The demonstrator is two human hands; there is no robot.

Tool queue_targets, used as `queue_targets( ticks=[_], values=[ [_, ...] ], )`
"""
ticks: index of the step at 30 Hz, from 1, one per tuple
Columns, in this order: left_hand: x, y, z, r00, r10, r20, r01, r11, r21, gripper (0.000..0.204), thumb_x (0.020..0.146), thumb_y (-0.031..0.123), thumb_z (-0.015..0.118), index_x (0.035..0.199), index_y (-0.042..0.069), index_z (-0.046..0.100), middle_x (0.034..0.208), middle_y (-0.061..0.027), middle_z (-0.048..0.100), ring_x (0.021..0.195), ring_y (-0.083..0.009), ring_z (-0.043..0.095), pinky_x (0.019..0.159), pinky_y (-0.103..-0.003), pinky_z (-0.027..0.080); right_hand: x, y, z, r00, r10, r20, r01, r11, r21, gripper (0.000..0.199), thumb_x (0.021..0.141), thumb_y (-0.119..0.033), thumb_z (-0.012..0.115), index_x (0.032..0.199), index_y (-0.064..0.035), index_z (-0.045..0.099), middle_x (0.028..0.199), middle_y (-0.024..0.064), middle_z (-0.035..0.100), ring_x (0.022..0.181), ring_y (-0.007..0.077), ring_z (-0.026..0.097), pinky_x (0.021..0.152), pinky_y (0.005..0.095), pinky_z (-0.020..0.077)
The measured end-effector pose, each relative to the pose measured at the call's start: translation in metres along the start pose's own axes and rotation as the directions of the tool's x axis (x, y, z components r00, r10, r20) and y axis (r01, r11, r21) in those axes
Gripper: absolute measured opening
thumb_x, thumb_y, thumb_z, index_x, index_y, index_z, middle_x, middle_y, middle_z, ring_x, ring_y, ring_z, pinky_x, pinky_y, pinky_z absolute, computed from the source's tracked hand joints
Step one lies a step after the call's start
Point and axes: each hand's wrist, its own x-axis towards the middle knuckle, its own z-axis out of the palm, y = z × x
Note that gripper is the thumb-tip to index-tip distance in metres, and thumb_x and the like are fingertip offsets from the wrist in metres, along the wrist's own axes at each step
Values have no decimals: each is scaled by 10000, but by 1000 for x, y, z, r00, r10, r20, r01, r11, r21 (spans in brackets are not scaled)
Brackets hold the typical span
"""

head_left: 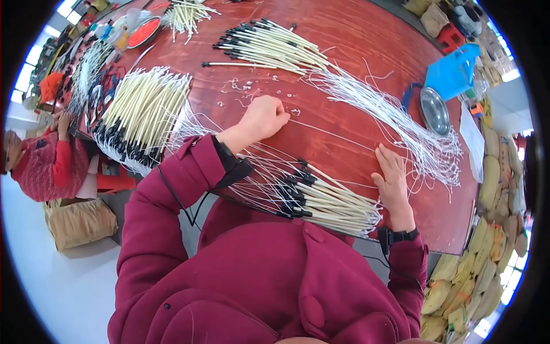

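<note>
My left hand (262,118) is curled into a loose fist on the red-brown round table (344,34), its fingertips pinched on a thin white wire (326,132). The wire runs across the tabletop toward my right hand (392,179). That hand lies flat with its fingers apart and holds nothing, beside a bundle of cream tubes with black ends and white wires (329,202) near the table's front edge. Small white bits (243,87) are scattered just beyond my left hand.
More cream tube bundles lie at the left (143,112), far middle (269,47) and far edge (186,14). Loose white wires (401,117) fan to the right near a metal bowl (434,109) and blue bag (452,71). Another person in red (43,166) sits at left. Sacks (492,269) are piled at right.
</note>
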Motion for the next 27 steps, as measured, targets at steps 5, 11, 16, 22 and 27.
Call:
queue_targets(
  ticks=[5, 11, 16, 22, 27],
  values=[
    [-9, -7, -16, 992, 126, -5, -119, 951, 286, 232, 876, 276, 738, 925, 53, 698, 807, -171, 694, 830, -370, 696, 742, -520, 542, 3, -6, -2, 1000, 13, -5, -13, 1000, 20, 602, 904, -309, 672, 1408, 9, 590, 1495, 150, 548, 1326, 369, 494, 1136, 462, 390],
    [42, -21, -61, 922, 292, -254, -133, 855, 501, 188, 862, 198, 720, 924, 25, 676, 907, -175, 682, 928, -363, 680, 754, -483, 536, 6, -7, -1, 1000, -13, -5, 13, 999, 33, 593, 915, -327, 665, 1387, 25, 600, 1478, 158, 556, 1325, 373, 492, 1140, 463, 386],
    [75, -46, -80, 883, 422, -203, -131, 639, 758, 148, 861, 110, 651, 997, 53, 645, 1070, -154, 634, 1068, -355, 633, 837, -480, 517, 4, -6, -3, 1000, -18, -15, 19, 1000, 25, 529, 944, -256, 613, 1388, 30, 599, 1465, 178, 562, 1330, 370, 490, 1153, 451, 368],
    [92, -69, -87, 850, 508, -136, -221, 579, 785, 195, 862, 86, 633, 1055, 66, 612, 1109, -134, 615, 1103, -341, 622, 911, -463, 480, 6, -4, -2, 998, -12, -56, 14, 999, 44, 580, 964, -389, 639, 1351, 43, 616, 1431, 170, 579, 1299, 368, 501, 1126, 465, 391],
    [79, -65, -93, 867, 497, -31, -326, 614, 718, 165, 920, 108, 566, 1070, 51, 604, 1128, -157, 629, 1131, -338, 617, 924, -459, 474, 7, -7, 0, 997, -2, -76, 8, 997, 80, 505, 949, -275, 637, 1338, 47, 627, 1407, 183, 598, 1273, 368, 519, 1119, 456, 393]
  ],
)
